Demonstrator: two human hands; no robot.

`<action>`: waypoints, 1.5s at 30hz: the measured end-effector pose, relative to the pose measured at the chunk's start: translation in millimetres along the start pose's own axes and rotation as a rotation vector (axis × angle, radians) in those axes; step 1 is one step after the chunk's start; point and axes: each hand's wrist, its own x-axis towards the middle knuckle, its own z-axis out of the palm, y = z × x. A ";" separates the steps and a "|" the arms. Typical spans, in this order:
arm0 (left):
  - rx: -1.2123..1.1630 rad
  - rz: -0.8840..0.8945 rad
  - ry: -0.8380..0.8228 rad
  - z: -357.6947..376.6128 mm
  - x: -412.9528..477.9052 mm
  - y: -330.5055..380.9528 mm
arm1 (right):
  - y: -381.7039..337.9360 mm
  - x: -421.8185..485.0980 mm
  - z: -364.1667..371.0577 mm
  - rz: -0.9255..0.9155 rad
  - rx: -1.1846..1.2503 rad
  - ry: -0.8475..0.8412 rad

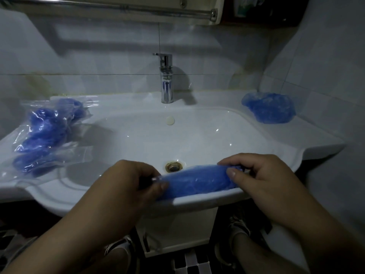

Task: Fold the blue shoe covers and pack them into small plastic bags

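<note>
Over the sink's front rim, left hand (132, 180) and right hand (262, 178) pinch a crinkled, rolled blue shoe cover (195, 179).

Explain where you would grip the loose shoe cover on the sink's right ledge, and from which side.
Probably pinch the puffed upper crown of the loose shoe cover, coming from above and the basin side. It sits as a soft mound on the sink ledge close to the tiled wall, which blocks the right.
</note>
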 end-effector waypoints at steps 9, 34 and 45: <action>0.131 -0.162 0.142 2.4 12.1 -13.2 | -10.8 7.3 21.2 0.097 -0.291 0.073; 0.441 0.316 -0.054 46.6 -3.2 1.2 | -34.9 -17.7 41.0 -0.159 -0.527 -0.330; 0.356 0.209 0.024 38.8 -5.9 3.6 | -30.5 -14.6 16.3 -0.037 -0.668 -0.364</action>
